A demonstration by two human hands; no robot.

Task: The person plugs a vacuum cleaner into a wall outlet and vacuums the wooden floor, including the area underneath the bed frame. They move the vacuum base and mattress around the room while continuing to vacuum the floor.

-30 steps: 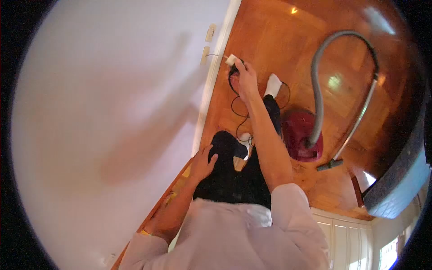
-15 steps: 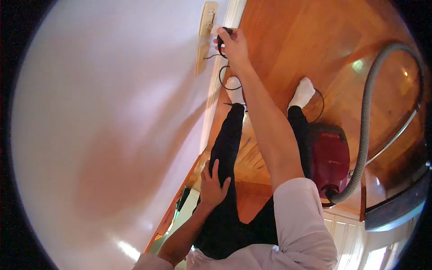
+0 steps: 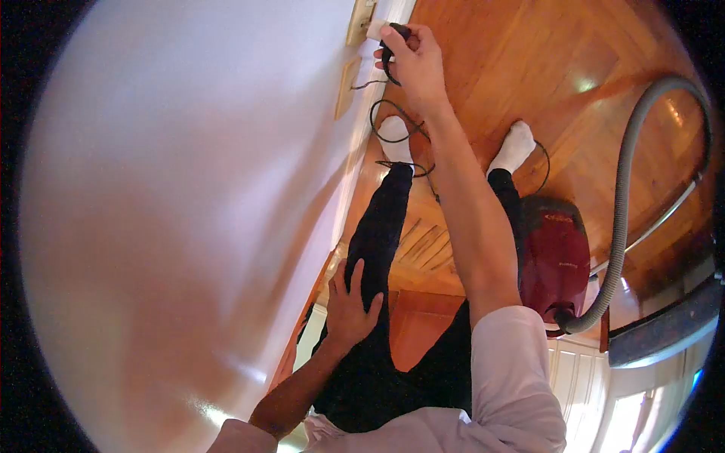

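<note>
Nearest the camera, the left hand [image 3: 350,302] lies flat and spread on the person's own left thigh [image 3: 375,249], fingers splayed over the dark trouser cloth and holding nothing; its forearm runs back toward the pale shirt sleeve at the bottom of the view. The right arm is stretched out straight, well away from the body, from the rolled pale sleeve up to the wall. At its end the right hand [image 3: 415,60] is closed around a white plug [image 3: 375,30], thumb and fingers pinching it, with the plug's end touching the upper wall socket [image 3: 360,16] close above the white baseboard [image 3: 355,162]. A thin black cord [image 3: 393,121] hangs in loose loops from that hand down past the wrist toward the floor.

Counted: two beige socket plates on the wall, the upper one at the plug and a lower socket plate [image 3: 346,87] just below it with a thin dark wire at its edge; two feet in white socks, the left foot [image 3: 395,130] near the baseboard and the right foot [image 3: 515,147] further out; one dark red canister vacuum cleaner [image 3: 555,257] standing on the wooden floor [image 3: 521,68] just beside the right leg, with one grey hose [image 3: 627,174] arching up from it
</note>
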